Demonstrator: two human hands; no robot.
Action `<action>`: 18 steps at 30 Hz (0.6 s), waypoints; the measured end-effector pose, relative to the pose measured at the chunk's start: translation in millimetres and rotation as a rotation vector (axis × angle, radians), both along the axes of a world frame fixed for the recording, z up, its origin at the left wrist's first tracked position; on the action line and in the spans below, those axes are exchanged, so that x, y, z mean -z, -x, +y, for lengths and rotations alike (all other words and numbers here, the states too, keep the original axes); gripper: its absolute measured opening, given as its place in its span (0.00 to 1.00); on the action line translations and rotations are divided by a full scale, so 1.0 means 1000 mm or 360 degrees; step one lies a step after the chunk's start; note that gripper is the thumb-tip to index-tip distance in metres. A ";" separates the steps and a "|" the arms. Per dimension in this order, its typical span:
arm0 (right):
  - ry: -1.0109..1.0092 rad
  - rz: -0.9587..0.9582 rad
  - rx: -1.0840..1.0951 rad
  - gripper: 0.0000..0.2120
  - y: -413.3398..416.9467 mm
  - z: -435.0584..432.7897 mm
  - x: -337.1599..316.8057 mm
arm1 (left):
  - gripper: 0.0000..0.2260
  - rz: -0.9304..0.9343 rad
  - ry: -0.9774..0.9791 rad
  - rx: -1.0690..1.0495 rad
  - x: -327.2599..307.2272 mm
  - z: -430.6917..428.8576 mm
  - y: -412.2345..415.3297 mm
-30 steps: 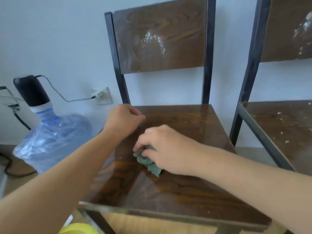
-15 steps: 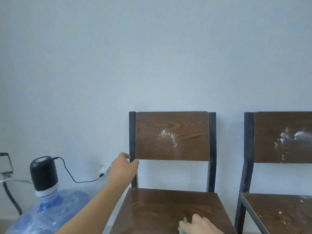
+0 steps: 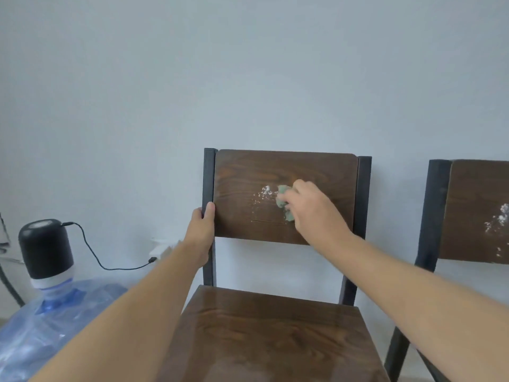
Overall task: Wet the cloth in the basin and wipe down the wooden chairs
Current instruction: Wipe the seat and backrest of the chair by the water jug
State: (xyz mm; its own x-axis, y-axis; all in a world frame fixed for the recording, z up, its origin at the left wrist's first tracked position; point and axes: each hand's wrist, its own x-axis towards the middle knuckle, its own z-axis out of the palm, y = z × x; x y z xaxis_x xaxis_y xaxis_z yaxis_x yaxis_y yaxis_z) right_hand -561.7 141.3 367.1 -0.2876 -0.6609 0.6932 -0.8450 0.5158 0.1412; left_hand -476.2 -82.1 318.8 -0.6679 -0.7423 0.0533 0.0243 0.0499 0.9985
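The right hand (image 3: 308,208) presses a crumpled green cloth (image 3: 283,201) against the dark wooden chair backrest (image 3: 311,166), just right of a white powdery smear (image 3: 264,193). The left hand (image 3: 202,230) is closed around the black metal post (image 3: 209,175). The backrest wipe is in hand; next likely calls for sweeping leftward across the smear.

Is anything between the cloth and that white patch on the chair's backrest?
Nothing visible. The right hand holds the green cloth against the backrest, right beside the white patch, with only bare wood between them. The left hand grips the frame post, well off to the side.
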 end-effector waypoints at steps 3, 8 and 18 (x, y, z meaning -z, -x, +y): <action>-0.0622 0.0327 -0.0302 0.16 -0.006 0.013 0.035 | 0.28 0.0060 -0.0032 -0.0001 0.009 -0.002 0.011; 0.0403 0.0281 -0.0052 0.09 0.038 -0.015 -0.047 | 0.31 0.0152 -0.0075 0.0041 0.019 -0.011 0.020; 0.0399 0.0408 -0.0087 0.09 0.031 -0.025 -0.016 | 0.26 0.0128 -0.0058 0.0170 0.018 -0.015 0.025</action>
State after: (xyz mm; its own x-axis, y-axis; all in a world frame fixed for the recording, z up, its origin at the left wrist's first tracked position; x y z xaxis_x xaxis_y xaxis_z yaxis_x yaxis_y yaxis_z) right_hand -592.3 115.8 382.7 -0.0524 -0.4706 0.8808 -0.8259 0.5162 0.2267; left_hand -501.5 -97.1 300.8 -0.7381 -0.6694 0.0844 0.1078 0.0064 0.9941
